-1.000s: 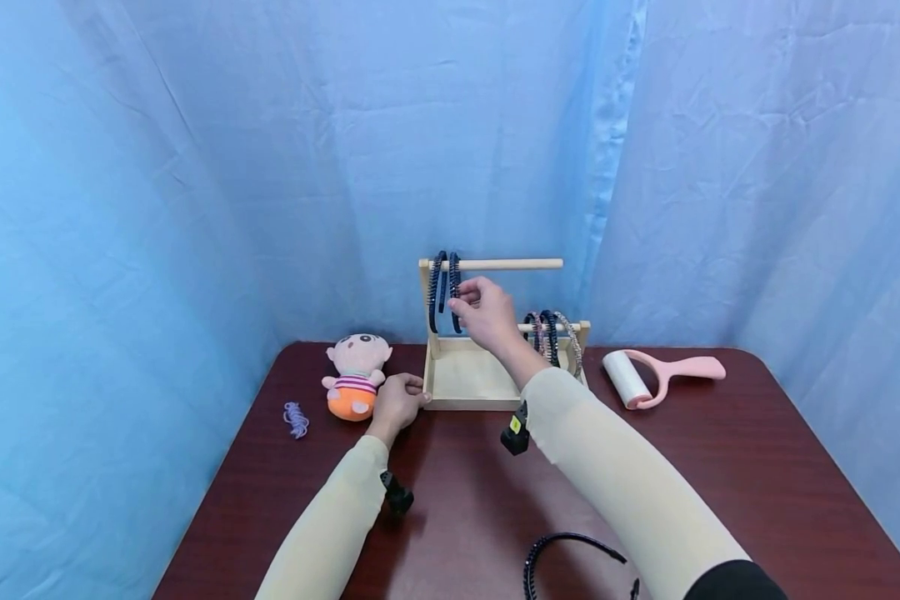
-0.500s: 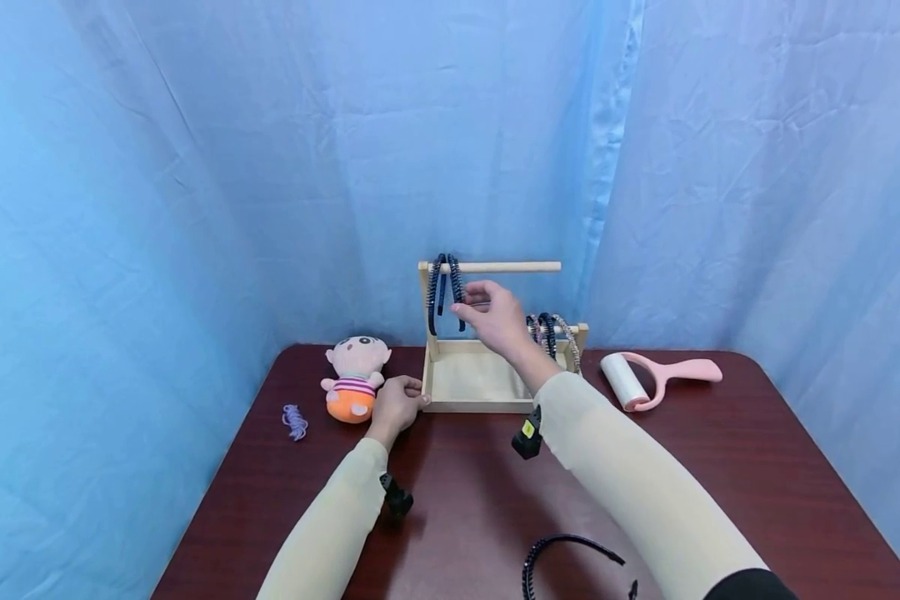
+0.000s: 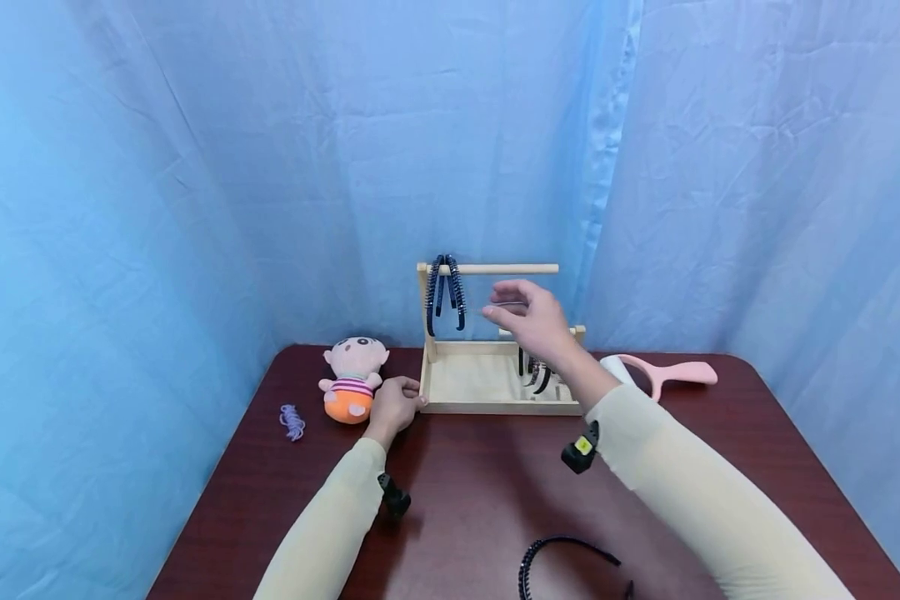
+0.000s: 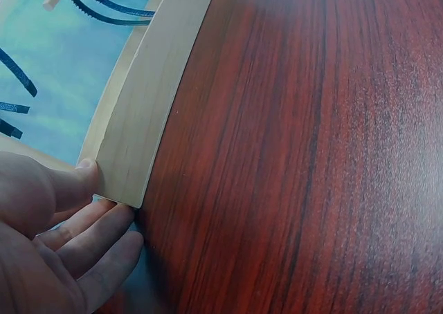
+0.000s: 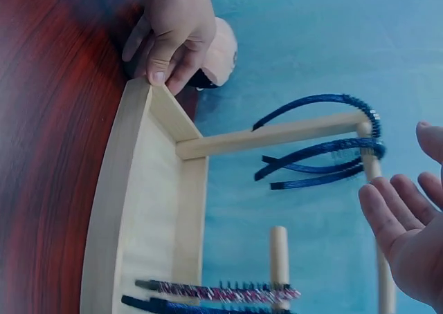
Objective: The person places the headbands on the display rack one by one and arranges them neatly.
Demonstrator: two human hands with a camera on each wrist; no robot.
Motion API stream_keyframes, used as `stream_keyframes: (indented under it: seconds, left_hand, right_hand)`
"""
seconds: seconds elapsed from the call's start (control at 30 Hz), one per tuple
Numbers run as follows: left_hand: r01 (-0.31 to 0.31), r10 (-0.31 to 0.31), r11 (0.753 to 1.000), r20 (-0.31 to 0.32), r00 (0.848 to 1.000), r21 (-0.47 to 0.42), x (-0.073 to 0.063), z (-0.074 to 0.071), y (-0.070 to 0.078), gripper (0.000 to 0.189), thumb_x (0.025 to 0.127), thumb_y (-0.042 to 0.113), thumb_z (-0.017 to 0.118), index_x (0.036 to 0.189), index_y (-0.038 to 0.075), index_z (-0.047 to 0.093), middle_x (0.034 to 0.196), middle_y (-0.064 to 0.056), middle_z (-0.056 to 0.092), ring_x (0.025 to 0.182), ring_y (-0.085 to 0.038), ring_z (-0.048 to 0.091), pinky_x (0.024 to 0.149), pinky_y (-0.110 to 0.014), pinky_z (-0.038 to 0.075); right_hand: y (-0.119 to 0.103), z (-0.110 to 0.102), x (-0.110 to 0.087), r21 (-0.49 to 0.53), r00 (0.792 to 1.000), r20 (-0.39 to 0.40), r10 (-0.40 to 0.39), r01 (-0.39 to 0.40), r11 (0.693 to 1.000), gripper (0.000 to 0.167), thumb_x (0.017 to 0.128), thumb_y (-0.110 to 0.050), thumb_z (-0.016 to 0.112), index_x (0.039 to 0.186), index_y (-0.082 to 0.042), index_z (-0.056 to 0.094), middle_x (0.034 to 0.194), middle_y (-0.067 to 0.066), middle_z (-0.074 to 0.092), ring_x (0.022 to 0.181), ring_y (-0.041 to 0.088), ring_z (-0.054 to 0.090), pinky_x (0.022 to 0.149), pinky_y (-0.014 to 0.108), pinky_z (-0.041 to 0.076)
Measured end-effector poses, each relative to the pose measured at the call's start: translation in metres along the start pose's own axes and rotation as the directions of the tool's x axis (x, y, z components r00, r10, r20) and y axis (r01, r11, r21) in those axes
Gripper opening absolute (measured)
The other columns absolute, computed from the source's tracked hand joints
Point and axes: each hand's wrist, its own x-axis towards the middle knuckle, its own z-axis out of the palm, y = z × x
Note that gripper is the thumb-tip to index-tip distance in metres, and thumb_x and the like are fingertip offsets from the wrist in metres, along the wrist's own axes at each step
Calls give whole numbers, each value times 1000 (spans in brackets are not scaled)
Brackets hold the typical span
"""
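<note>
A wooden headband stand (image 3: 495, 408) with a tray base stands at the back of the table. My left hand (image 3: 394, 408) grips its front left corner, thumb on the tray wall and fingers round the outside, as the left wrist view shows. Two dark toothed headbands (image 3: 457, 292) hang at the left end of the upper rod (image 3: 510, 268). To their right, my right hand (image 3: 536, 321) is apart from them, its fingers loosely bent and holding nothing. More headbands (image 5: 228, 293) hang on the lower rod (image 5: 279, 248), partly hidden behind my right hand in the head view.
A black headband (image 3: 523, 573) lies near the table's front, partly out of frame. Left of the stand are a plush toy (image 3: 348, 387) and a purple string bundle (image 3: 292, 422). A pink-handled lint roller (image 3: 682, 372) lies right of it, partly behind my right arm.
My right hand has let go of the right-hand headband on the upper rod and drawn back to the right. That headband now hangs freely, closer to the other. My left hand stays put.
</note>
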Motion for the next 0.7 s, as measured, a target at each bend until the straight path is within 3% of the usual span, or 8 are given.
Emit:
stream_keyframes:
  seconds: [0.23,0.37,0.53,0.7]
  left_hand:
    - [-1,1,1000,4,1000,-14,1,0,1,29,95,12,74,122,3,70,109,-13,75,100,-24,73,87,-40,60]
    - [-14,14,1000,-4,1000,-12,2,-2,1,29,94,11,75,121,2,70,107,-12,76,98,-24,73,85,-39,60]
    - [-35,35,999,-9,999,-7,4,-4,0,29,94,10,75,121,1,71,106,-13,76,96,-24,73,84,-39,60]
    - [-12,11,1000,-3,1000,-13,4,-5,-1,28,95,10,74,121,3,70,108,-13,76,99,-24,72,87,-39,60]
  right_hand:
    - [-6,-35,-38,-118,995,11,-101,101,988,46,94,-34,77,132,-14,64,124,8,70,111,21,68,91,32,56]
    - [0,-52,-65,-125,992,40,-123,127,984,42,93,-30,78,129,-14,65,120,7,71,107,17,68,85,25,58]
    - [17,-59,-101,-151,984,78,-158,169,974,37,93,-22,78,125,-8,66,113,9,73,100,12,69,82,23,59]
    - [36,-58,-142,-157,982,98,-160,174,972,35,91,-18,80,123,-11,68,108,3,73,95,11,72,81,25,59]
